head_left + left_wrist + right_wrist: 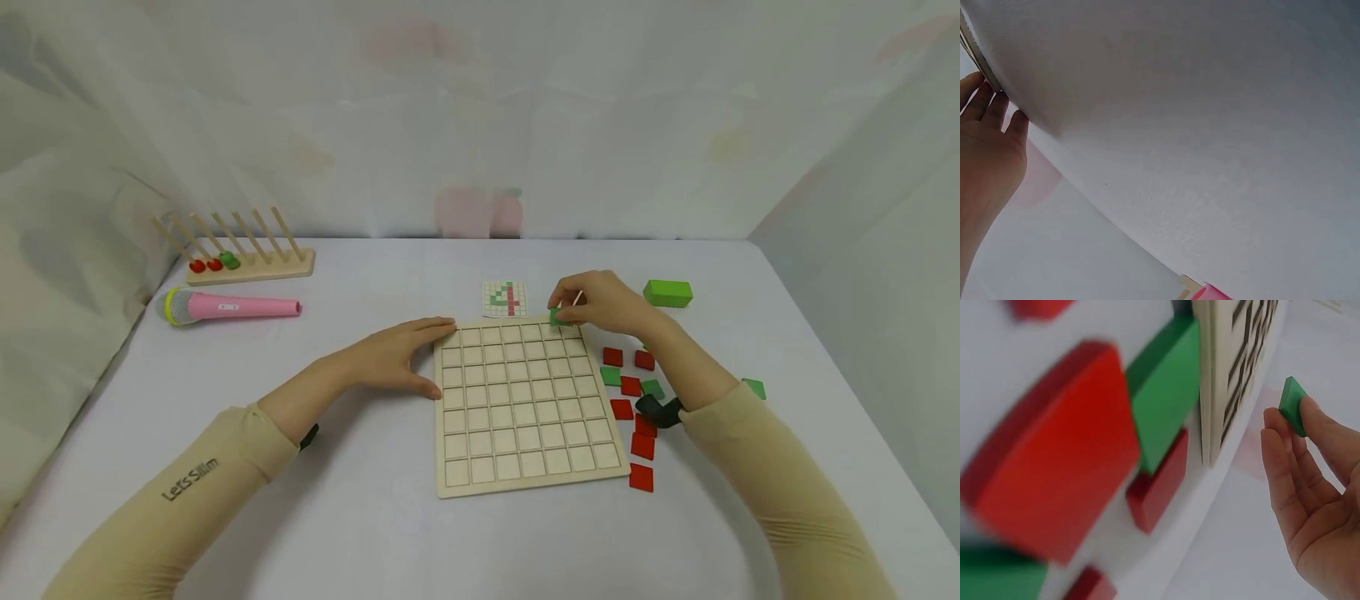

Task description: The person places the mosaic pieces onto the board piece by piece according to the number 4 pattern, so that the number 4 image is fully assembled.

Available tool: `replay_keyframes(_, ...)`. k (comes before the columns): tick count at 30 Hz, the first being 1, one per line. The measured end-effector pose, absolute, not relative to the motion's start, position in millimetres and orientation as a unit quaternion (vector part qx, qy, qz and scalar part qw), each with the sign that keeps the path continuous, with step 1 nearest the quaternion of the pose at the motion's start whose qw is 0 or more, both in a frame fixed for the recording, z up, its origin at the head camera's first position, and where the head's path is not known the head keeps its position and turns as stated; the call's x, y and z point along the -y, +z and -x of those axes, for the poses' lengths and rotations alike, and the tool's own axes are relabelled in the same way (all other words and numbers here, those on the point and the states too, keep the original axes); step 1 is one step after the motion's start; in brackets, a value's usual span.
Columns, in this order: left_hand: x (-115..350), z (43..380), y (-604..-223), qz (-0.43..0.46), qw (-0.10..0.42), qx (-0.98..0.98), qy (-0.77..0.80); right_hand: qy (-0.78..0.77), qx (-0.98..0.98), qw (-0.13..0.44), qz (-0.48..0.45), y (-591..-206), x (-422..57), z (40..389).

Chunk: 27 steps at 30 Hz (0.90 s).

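Observation:
A wooden grid board [442, 417] lies flat in the middle of the table, its square cells bare where I can see them. My right hand [603, 302] pinches a green square tile [1293, 405] between thumb and fingers, over the board's far right corner. In the right wrist view the tile is held clear of the table. My left hand [393, 354] rests against the board's left edge with fingers extended, touching its far left corner. Just beyond the board lies a small pattern card [505, 298] with green and red squares on a grid.
Right of the board lie loose red tiles [642, 446] and green tiles [611, 376], some under the right forearm. A green block [667, 292] sits behind them. At the far left are a pink toy microphone [240, 307] and a wooden peg rack [262, 268] with red and green pieces.

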<state>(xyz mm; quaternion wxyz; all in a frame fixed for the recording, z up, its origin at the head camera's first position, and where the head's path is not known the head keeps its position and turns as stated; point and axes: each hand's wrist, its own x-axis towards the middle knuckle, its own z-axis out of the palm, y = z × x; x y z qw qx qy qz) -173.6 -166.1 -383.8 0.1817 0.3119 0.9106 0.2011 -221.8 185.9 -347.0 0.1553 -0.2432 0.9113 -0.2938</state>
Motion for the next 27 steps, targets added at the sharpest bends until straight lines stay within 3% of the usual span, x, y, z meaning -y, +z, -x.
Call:
replay_keyframes(19, 167.4, 176.8, -390.1, -0.312, 0.178, -0.912, 0.197, -0.297, -0.897, 0.195, 0.262, -349.2, -153.9, 227.9)
replay_keyframes(27, 166.8, 176.0, -388.9, -0.309, 0.182, -0.912, 0.199, -0.256, -0.911, 0.181, 0.269, -354.6, -148.7, 228.6)
